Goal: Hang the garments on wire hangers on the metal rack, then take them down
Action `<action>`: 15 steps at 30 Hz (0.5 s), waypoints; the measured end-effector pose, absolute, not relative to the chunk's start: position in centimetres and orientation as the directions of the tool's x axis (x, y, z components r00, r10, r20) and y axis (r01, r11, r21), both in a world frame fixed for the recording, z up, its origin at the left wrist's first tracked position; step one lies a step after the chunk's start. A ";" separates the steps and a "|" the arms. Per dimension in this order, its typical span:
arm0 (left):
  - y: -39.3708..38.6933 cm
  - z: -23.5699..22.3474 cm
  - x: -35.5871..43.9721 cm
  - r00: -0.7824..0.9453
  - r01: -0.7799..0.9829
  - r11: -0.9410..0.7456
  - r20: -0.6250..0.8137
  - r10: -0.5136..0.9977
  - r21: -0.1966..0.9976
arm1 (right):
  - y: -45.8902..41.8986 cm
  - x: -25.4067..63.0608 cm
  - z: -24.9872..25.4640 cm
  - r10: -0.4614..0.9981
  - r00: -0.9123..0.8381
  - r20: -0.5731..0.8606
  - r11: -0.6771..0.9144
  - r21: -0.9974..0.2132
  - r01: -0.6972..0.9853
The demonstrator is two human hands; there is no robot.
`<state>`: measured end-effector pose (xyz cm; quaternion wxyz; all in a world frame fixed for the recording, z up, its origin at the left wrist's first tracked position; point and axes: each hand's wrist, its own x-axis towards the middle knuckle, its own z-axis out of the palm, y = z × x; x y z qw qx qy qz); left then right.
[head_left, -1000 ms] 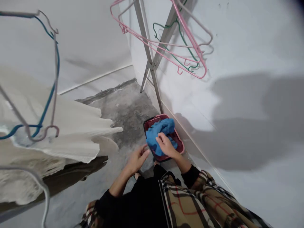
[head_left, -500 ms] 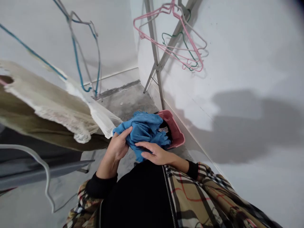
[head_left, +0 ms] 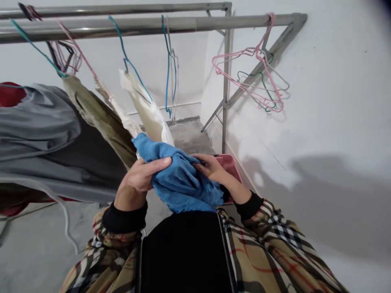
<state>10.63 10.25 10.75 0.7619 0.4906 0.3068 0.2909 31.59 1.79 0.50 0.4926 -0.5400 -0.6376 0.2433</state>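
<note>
I hold a crumpled blue cloth (head_left: 180, 181) in front of my chest with both hands. My left hand (head_left: 139, 179) grips its left side, thumb laid across the top of the fabric. My right hand (head_left: 212, 167) is closed on the cloth's right side, fingers partly buried in it. Below and behind my right hand the rim of a red plastic basket (head_left: 233, 165) shows on the floor against the wall.
A metal drying rack (head_left: 122, 24) spans the top, its upright leg (head_left: 225, 101) near the wall corner. Hung garments, grey (head_left: 42, 134), olive (head_left: 100, 118) and cream (head_left: 146, 110), fill the left. Bare pink hangers (head_left: 256, 81) dangle at the right. A white wall runs along the right.
The blue cloth came up out of the red basket to chest height, and my left hand joined my right on it. My view tilted upward, bringing the rack bars into sight.
</note>
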 end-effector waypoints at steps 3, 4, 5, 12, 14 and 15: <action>11.0 11.9 8.5 0.591 -0.266 0.257 -0.054 0.805 0.929 | 3.1 32.2 3.7 0.889 0.139 0.436 0.335 -0.827 0.452; 11.3 12.2 7.8 0.565 -0.296 0.219 -0.014 0.825 0.930 | 3.4 32.4 5.1 0.848 0.205 0.490 0.350 -0.806 0.477; 11.6 12.5 7.0 0.541 -0.307 0.177 0.018 0.841 0.935 | 3.6 32.5 6.6 0.803 0.254 0.539 0.368 -0.784 0.499; 14.5 13.4 3.1 0.375 0.154 -0.431 0.351 0.858 0.889 | 4.4 29.4 15.5 0.603 0.266 0.752 0.562 -0.638 0.527; 15.3 13.4 2.4 0.292 0.359 -0.572 0.493 0.820 0.738 | 4.5 28.0 16.8 0.575 0.253 0.778 0.614 -0.614 0.496; 15.6 13.5 2.0 0.245 0.455 -0.614 0.573 0.782 0.645 | 4.5 27.2 17.2 0.556 0.252 0.792 0.646 -0.603 0.468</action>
